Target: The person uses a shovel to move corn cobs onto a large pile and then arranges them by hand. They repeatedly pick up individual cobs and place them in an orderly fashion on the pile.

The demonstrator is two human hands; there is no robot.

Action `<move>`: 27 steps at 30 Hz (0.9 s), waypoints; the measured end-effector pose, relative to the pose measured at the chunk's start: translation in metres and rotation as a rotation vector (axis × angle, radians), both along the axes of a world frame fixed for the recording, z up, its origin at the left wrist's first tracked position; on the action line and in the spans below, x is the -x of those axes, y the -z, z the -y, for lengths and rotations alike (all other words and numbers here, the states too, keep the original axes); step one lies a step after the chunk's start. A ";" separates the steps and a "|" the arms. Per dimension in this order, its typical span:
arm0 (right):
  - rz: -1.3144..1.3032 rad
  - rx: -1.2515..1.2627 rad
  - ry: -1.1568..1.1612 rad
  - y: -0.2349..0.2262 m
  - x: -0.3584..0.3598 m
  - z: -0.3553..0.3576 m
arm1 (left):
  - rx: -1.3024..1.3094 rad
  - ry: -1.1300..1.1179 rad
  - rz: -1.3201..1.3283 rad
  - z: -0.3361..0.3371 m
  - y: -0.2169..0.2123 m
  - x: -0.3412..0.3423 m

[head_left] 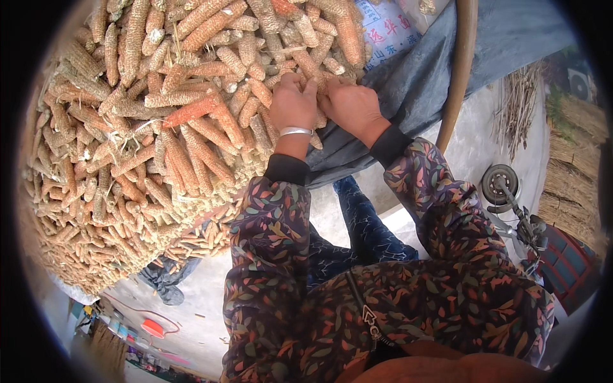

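Observation:
A large heap of bare corn cobs (pixel 191 153), tan to reddish, fills the left and top of the head view. At its right edge my left hand (pixel 294 110), with a silver bracelet at the wrist, rests with curled fingers among the cobs. Close beside it, my right hand (pixel 355 110) is closed in a fist over the border between the cobs and a dark plastic tarp (pixel 408 105). The fingertips of both hands are hidden, so what they grip does not show. A reddish cob (pixel 309 66) lies just beyond the hands.
A curved wooden pole (pixel 458 70) crosses the tarp at right. Printed white sacking (pixel 389 32) shows behind it. A bicycle-like vehicle's wheel (pixel 500 184) and a bundle of dry stalks (pixel 516 108) are farther right. A red scoop-like object (pixel 152 328) lies on the floor at lower left.

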State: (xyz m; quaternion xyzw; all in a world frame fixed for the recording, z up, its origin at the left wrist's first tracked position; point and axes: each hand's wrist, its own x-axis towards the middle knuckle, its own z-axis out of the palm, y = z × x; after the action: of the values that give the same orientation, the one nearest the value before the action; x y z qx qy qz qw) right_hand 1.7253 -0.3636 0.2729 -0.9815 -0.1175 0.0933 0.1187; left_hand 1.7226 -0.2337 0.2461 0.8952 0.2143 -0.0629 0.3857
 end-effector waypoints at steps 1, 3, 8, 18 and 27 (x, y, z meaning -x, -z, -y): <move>0.010 -0.022 -0.004 -0.006 0.001 0.000 | -0.002 0.008 -0.004 -0.002 0.004 0.000; 0.035 -0.044 0.004 -0.024 -0.003 0.012 | 0.002 0.024 -0.047 0.002 -0.007 -0.009; 0.190 -0.068 0.202 -0.021 -0.045 0.027 | 0.059 0.039 -0.063 -0.002 0.003 -0.025; 0.154 -0.123 0.204 -0.013 -0.001 0.037 | 0.150 0.054 -0.102 -0.015 0.014 -0.031; -0.010 0.115 0.063 -0.047 0.012 0.042 | 0.115 0.059 -0.111 -0.014 0.013 -0.031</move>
State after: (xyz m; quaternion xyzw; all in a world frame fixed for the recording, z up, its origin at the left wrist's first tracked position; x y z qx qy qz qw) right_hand 1.7130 -0.4057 0.3194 -0.9895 -0.0803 0.1011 0.0656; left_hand 1.7539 -0.2197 0.2333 0.8725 0.2049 -0.1361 0.4222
